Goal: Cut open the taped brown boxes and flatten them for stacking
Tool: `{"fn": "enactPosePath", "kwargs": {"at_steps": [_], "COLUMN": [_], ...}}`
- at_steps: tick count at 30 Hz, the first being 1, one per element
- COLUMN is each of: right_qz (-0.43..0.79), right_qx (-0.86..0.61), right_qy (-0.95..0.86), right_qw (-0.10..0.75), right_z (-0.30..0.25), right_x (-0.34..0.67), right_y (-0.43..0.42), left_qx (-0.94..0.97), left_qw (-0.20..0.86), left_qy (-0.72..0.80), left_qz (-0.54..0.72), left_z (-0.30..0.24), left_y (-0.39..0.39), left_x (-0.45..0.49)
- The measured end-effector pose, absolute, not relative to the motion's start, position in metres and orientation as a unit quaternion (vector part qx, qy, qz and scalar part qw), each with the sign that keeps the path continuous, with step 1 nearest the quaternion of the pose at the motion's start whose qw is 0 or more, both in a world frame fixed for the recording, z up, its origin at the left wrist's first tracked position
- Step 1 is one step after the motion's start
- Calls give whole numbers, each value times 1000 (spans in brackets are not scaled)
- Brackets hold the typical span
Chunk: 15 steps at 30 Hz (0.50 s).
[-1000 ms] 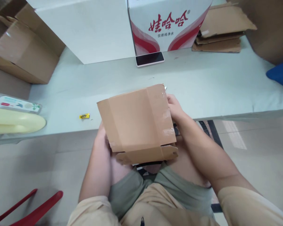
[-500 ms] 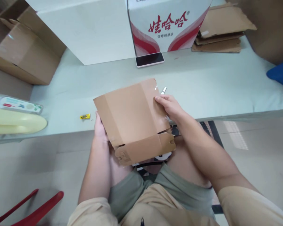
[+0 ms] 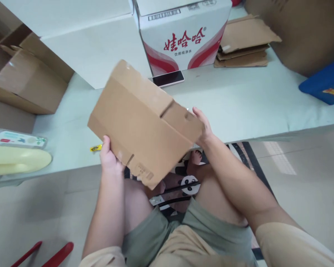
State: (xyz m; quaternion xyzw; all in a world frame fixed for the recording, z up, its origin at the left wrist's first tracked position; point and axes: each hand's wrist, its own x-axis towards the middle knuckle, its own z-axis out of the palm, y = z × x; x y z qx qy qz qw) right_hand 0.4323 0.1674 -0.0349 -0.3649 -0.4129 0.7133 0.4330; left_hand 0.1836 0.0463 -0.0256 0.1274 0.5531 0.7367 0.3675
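Observation:
A flattened brown cardboard box (image 3: 144, 128) with creases and slots is held tilted above my lap, at the table's front edge. My left hand (image 3: 110, 157) grips its lower left edge, the thumb on top and the fingers hidden underneath. At the right end, my right hand (image 3: 204, 128) is against the cardboard's edge; most of its fingers are behind the sheet, so its grip shows only in part. A small yellow item (image 3: 95, 148) lies on the table just beyond my left hand.
A phone (image 3: 168, 78) lies before a white and red carton (image 3: 183, 40). Folded cardboard (image 3: 246, 35) is stacked at the back right, beside a blue container (image 3: 325, 83). At left are an open brown box (image 3: 30, 78) and a pale yellow object (image 3: 19, 160). Red bars (image 3: 58, 254) show low left.
The flattened box has turned clockwise and tilted, its upper part now reaching further up and left. My right thumb has come off its top face. The view has shifted slightly.

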Motion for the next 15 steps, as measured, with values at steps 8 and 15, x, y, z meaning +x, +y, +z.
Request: {"fn": "enactPosePath", "kwargs": {"at_steps": [8, 15], "right_qz": [705, 678], "right_qx": [-385, -419], "right_qy": [-339, -261], "right_qw": [490, 545], "right_z": [-39, -37], "right_x": [423, 429], "right_y": [167, 167], "left_qx": [137, 121], "left_qw": [402, 461], "left_qy": [501, 451], "left_qz": [754, 754], "left_z": [-27, -48], "left_y": [116, 119], "left_x": [209, 235]}}
